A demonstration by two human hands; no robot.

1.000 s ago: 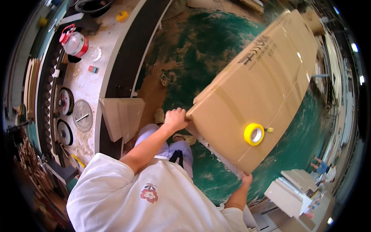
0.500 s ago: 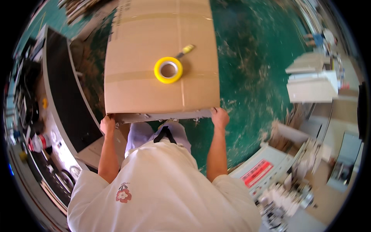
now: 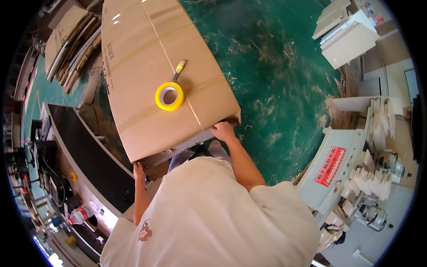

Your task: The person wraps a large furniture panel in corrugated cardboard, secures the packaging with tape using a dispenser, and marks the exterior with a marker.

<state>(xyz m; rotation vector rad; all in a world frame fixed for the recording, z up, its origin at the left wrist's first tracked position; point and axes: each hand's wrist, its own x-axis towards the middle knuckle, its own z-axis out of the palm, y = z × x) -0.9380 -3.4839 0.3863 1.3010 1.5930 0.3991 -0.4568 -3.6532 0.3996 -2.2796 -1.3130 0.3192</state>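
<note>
Beyond the left hand, at far left, leans one stack of brown and pale sheets (image 3: pixel 73 49). To the left of and nearer than that hand, one red-capped bottle (image 3: pixel 81 215) sits on one bench (image 3: pixel 91 155), whose dark side panel runs just left of the hand. There are two hands, both bare. The left hand (image 3: pixel 139 170) is curled at the near left corner of one large carton (image 3: pixel 138 66), gripping it; the carton stretches away in front of both hands. On it, between and beyond the hands, lie one yellow tape roll (image 3: pixel 170 107) and, just past that, one small yellow-handled tool (image 3: pixel 180 66). Grey layered edges (image 3: pixel 187 143) show under the carton's near side, between the hands. The right hand (image 3: pixel 223 131) is closed over that near side, close to its right corner. Further right of it stands one pale machine (image 3: pixel 307 189) bearing one red sign (image 3: pixel 330 167).
</note>
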